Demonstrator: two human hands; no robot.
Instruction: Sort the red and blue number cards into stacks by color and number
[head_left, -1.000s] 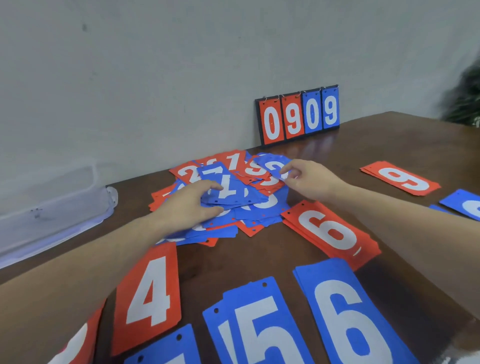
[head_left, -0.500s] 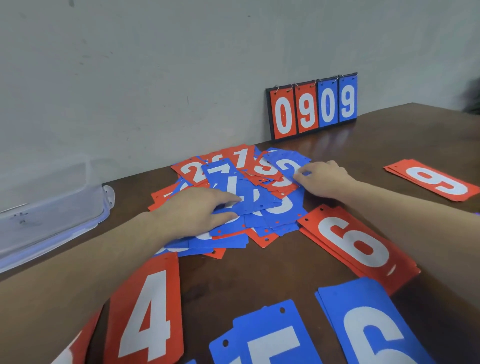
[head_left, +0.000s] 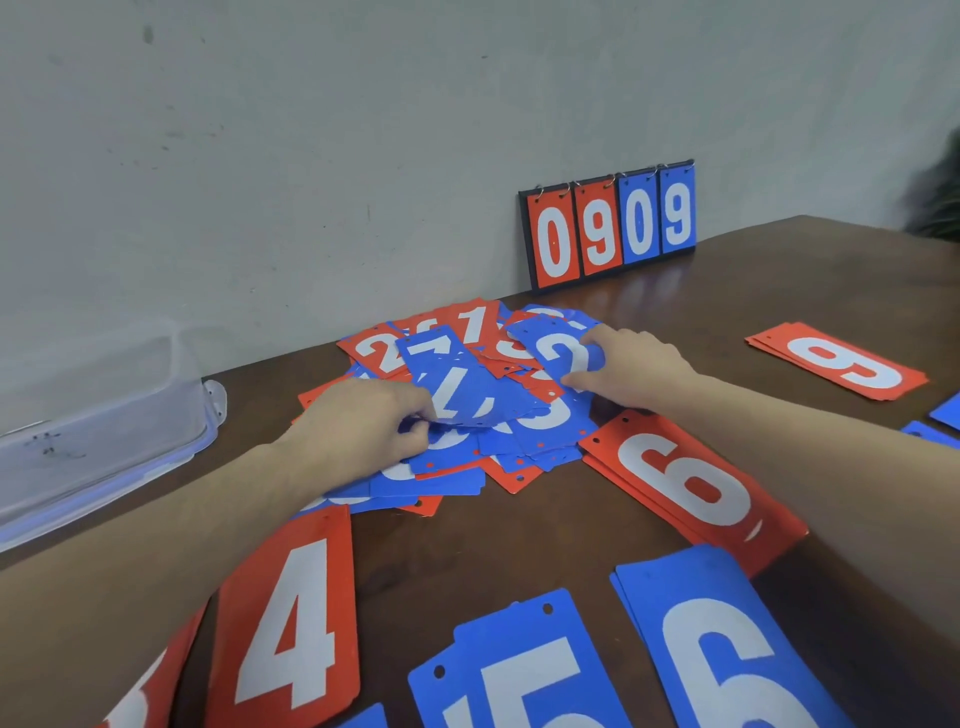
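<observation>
Left hand (head_left: 358, 431) has its grip pinched on a blue 7 card (head_left: 467, 400) at mid-frame, lifting its near edge off the mixed pile (head_left: 467, 415). Right hand (head_left: 631, 366) has its grip clamped on a blue card (head_left: 558, 348) at the pile's right side; its number is half hidden. Around them on the bench (head_left: 519, 530), five sorted stacks show whole numbers: red 4 (head_left: 291, 623) lower left, blue 5 (head_left: 524, 675) bottom centre, blue 6 (head_left: 722, 649) lower right, red 6 (head_left: 685, 483) right of centre, red 9 (head_left: 836, 361) far right. One scoreboard (head_left: 608, 226) at upper right reads 0909: two red panels, two blue. One clear plastic box (head_left: 104, 426) sits at left.
</observation>
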